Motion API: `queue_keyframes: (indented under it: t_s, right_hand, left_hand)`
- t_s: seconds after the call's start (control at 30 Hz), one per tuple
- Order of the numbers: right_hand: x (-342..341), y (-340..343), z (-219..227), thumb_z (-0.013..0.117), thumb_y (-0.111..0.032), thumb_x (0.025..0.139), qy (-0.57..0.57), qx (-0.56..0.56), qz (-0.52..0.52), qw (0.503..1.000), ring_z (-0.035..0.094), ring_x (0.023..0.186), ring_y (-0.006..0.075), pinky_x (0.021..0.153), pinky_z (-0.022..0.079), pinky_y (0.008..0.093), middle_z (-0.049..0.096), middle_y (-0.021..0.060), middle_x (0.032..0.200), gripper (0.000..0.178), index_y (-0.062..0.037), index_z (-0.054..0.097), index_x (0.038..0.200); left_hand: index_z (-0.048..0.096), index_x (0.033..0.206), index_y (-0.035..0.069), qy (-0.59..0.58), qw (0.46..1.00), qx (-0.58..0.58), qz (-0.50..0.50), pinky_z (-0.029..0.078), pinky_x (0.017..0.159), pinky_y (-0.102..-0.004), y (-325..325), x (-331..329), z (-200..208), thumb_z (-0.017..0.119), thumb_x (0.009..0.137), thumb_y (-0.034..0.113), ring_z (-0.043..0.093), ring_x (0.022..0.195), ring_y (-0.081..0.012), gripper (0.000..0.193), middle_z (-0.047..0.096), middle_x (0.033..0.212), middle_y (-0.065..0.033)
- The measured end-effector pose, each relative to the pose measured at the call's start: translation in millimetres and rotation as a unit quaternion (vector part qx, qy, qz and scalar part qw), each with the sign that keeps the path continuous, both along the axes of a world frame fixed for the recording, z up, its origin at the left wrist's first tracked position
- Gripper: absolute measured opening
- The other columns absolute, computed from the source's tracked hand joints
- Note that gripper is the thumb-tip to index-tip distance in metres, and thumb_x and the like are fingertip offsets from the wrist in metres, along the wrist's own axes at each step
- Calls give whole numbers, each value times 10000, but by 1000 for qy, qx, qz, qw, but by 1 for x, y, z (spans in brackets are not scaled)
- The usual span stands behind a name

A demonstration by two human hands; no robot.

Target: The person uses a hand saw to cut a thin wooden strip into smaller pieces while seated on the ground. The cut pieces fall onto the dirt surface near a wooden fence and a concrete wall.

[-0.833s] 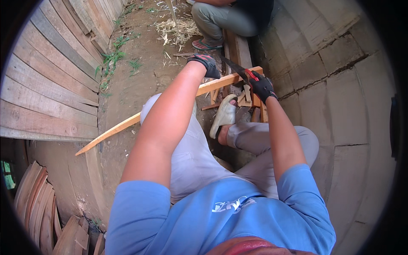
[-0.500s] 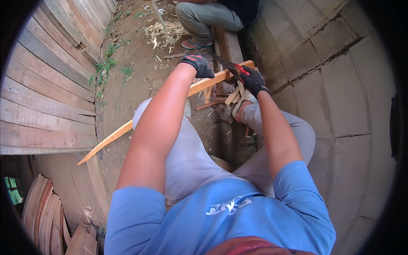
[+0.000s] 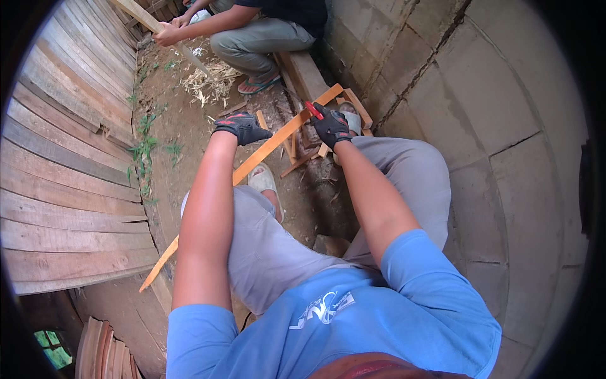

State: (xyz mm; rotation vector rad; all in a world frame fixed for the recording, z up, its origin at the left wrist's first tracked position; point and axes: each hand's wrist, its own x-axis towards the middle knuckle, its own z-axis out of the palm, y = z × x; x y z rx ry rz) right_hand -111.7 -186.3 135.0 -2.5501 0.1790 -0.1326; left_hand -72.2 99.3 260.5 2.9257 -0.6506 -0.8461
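A long orange-brown wooden strip [image 3: 270, 147] runs diagonally across my leg and under my left forearm, its tapered tip at the lower left. My right hand [image 3: 331, 126], in a black and red glove, is closed around the red handle [image 3: 313, 110] of a cutting tool, right beside the strip's upper part. The tool's blade cannot be made out now. My left hand [image 3: 242, 127], gloved alike, is on the strip's left side. Its thumb stretches out toward the wood and it holds nothing that I can see.
Ahead, a person [image 3: 262, 44] sits on a wooden beam [image 3: 303, 72], hands around a pale pole [image 3: 136, 12]. Wood shavings [image 3: 211, 81] lie by their feet. A plank wall [image 3: 69, 189] stands left, a block wall [image 3: 480, 126] right. Short wood pieces [image 3: 356, 107] lie near my foot.
My right hand has come nearer with the tool, and its dark blade no longer shows. My left hand has moved off the strip to its left. The view has shifted, showing more of the other person.
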Motion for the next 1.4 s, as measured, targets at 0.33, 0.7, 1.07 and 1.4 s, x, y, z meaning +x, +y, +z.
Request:
queue_keyframes:
  t_s: [0.33, 0.7, 1.07, 1.4]
  right_hand:
    - [-6, -5, -10, 666, -428, 943, -1, 2, -4, 1000, 661, 1274, 395, 1095, 513, 489, 704, 186, 1378, 580, -215, 652, 1483]
    - [-11, 0, -8, 664, -426, 941, 0, -4, -8, 1000, 687, 1222, 411, 1064, 532, 508, 731, 178, 1329, 587, -270, 634, 1506]
    - [-22, -17, -38, 667, -423, 988, -56, 21, 6, 998, 716, 1159, 386, 1010, 554, 488, 752, 128, 1304, 508, -232, 668, 1458]
    - [-19, -36, -47, 635, -431, 992, -45, 67, 32, 996, 691, 1215, 393, 1042, 539, 501, 719, 127, 1375, 533, -236, 645, 1487]
  left_hand:
    - [807, 1153, 63, -60, 997, -36, -24, 564, 962, -463, -10, -4, 16, 597, 909, 751, 737, 1109, -361, 759, 786, 1166, -171]
    - [794, 1245, 104, -66, 997, -34, -11, 558, 996, -493, -37, -1, 16, 652, 842, 746, 721, 1190, -342, 772, 764, 1284, -139]
    - [811, 1179, 76, -40, 998, 26, 30, 566, 998, -474, -43, -3, 4, 671, 855, 714, 732, 1170, -355, 730, 771, 1241, -181]
    - [746, 1330, 102, -73, 986, 47, 139, 559, 1059, -465, -73, 11, -128, 750, 853, 486, 682, 1300, -333, 613, 719, 1389, -157]
